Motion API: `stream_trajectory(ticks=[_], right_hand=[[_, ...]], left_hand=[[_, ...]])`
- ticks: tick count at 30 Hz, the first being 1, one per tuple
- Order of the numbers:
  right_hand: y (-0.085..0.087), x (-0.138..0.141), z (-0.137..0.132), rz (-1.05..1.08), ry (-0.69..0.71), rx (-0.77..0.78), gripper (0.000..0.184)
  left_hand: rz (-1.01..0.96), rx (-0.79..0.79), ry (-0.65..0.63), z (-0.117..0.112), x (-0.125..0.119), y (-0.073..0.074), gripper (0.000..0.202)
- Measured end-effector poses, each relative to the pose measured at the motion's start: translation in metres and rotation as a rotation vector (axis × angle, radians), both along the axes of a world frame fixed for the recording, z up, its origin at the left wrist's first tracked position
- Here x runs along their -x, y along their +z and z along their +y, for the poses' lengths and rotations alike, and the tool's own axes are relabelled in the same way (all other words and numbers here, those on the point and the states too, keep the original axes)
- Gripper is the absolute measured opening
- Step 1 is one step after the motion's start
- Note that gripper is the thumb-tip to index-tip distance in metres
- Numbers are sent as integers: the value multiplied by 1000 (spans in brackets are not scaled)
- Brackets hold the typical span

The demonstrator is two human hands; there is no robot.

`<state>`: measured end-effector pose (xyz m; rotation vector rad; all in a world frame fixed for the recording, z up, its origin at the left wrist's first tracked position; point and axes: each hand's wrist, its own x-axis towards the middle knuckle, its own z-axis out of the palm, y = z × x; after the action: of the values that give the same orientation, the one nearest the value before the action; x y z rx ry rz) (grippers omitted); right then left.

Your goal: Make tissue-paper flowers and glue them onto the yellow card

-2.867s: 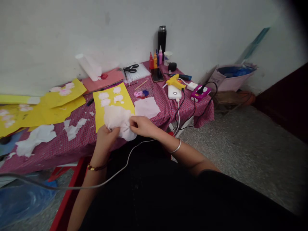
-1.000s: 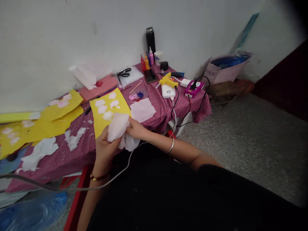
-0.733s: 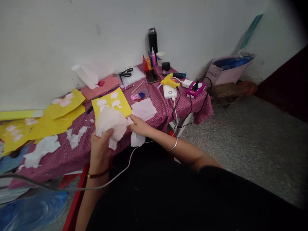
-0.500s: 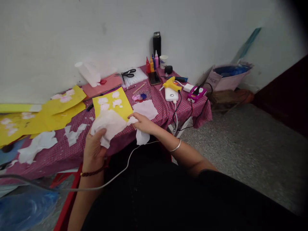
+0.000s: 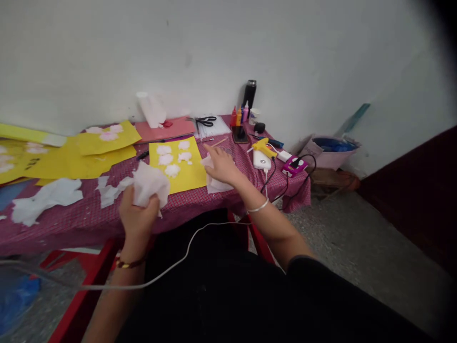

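My left hand [image 5: 136, 215] is closed round a crumpled piece of white tissue paper [image 5: 152, 183], held just above the table's near edge. My right hand [image 5: 222, 165] reaches forward over the pink-checked tablecloth [image 5: 89, 214], fingers stretched out, resting on a pale pink tissue sheet [image 5: 218, 185]. Between the hands lies a yellow card [image 5: 178, 164] with several white tissue blobs stuck on it.
More yellow cards [image 5: 71, 157] and torn white tissue scraps [image 5: 46, 197] lie at the left. At the back stand scissors [image 5: 206, 121], paint bottles [image 5: 238, 116], a black flask [image 5: 250, 94] and a phone. A yellow glue gun [image 5: 263, 146], power bank and cables sit at the right end.
The tissue was pulled apart between both hands. My left hand kept the crumpled part and moved left; my right hand let go of it and reached forward onto the pink sheet. The view swung left.
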<state>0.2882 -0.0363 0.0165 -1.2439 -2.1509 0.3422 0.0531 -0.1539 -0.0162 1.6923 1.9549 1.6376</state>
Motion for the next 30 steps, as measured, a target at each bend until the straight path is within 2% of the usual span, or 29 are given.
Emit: stream_trajectory(ticks=[2,6,8,10,14,18,20,22,26,30], right_hand=[[-6,17,-22,232,112,88,50],[-15,44,-59,657,414,648,33],[-16,50,-67,780,433,825,35],[-17,51,-70,861,370,906,39],[-23,48,-65,924,238,894,41],[-34,44,-61,924,227,783,43],[-37,41,-60,915,253,759,45],[-37,37,-62,901,317,744,50],[-34,33,-69,836,480,716,56],[-36,36,-76,698,509,713,57]], left_hand=[[316,-53,38,-4,0,-3,30],[633,-142,-29,-8,-10,-5,25],[718,-128,-53,-9,-18,-6,21],[764,-71,-95,-11,-26,-7,14],[788,63,-231,-14,-44,-10,15],[678,108,-325,-14,-58,-15,39],[586,114,-360,-13,-59,-16,46],[498,99,-371,-13,-57,-16,42],[347,59,-327,-11,-53,-15,39],[323,74,-273,-7,-51,-16,37]])
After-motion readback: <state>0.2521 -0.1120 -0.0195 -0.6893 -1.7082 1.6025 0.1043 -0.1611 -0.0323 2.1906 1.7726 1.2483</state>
